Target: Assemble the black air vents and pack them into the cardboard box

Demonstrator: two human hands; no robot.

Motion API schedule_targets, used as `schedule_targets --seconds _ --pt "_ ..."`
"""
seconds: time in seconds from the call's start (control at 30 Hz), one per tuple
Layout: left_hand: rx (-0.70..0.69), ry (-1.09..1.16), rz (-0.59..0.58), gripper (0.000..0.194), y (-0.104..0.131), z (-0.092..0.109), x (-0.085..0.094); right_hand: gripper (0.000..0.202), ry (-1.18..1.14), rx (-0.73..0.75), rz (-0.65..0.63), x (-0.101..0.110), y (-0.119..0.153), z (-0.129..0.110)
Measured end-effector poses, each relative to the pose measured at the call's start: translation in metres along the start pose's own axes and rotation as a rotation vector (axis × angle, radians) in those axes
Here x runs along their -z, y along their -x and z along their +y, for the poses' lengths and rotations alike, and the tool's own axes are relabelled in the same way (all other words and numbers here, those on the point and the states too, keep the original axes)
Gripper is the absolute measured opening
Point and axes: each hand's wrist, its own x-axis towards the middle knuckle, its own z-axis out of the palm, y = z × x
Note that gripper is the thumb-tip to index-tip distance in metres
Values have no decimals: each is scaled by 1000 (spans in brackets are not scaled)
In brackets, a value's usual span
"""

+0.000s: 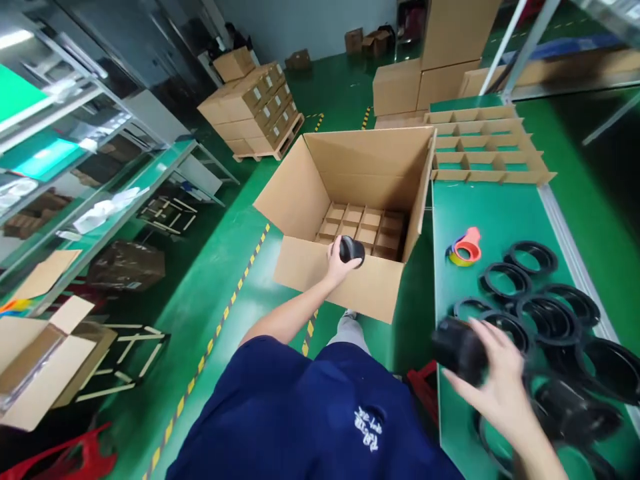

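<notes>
My left hand (339,264) is closed round a black cylindrical part (353,250), held over the near flap of an open cardboard box (370,157). Cardboard dividers (351,215) form a grid of compartments in the bottom of that box. Over the left edge of the green table, my right hand (495,367) grips another black cylindrical part (460,350), blurred by motion. Several black rings and round parts (547,313) lie heaped on the table beside my right hand.
A tape roll (465,248) in a red holder lies on the green table (450,207). A cardboard divider grid (493,147) rests at its far end. Stacked cartons (255,100) stand on a pallet at the back left. A red stool (425,390) is by the table.
</notes>
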Motion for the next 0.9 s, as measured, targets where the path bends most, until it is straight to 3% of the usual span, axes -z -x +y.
schedule_targets --seconds 0.1,0.2,0.33,0.47,0.6,0.7,0.8,0.9 --pt "107 -82 50 96 -67 -42 28 94 -68 172 -173 -78 -112 -53" --pt "175 -249 17 95 -150 -81 37 95 -14 184 -301 -168 -233 -84" --pt "200 -448 -118 96 -265 -131 15 105 181 -83 -384 -288 -379 -90" --pt "195 -544 -225 95 -345 -179 -16 113 340 -275 -522 -394 -481 -81" --pt "170 -570 -283 95 -391 -219 -41 119 406 -322 -579 -471 -540 -63" --pt "169 -583 -303 95 -413 -243 -59 122 437 -352 -604 -513 -562 -45" --pt "149 -593 -336 97 -423 -265 -79 113 465 -344 -643 -544 -561 -25" --pt "93 -594 -373 90 -418 -287 -96 86 485 -299 -639 -563 -541 -8"
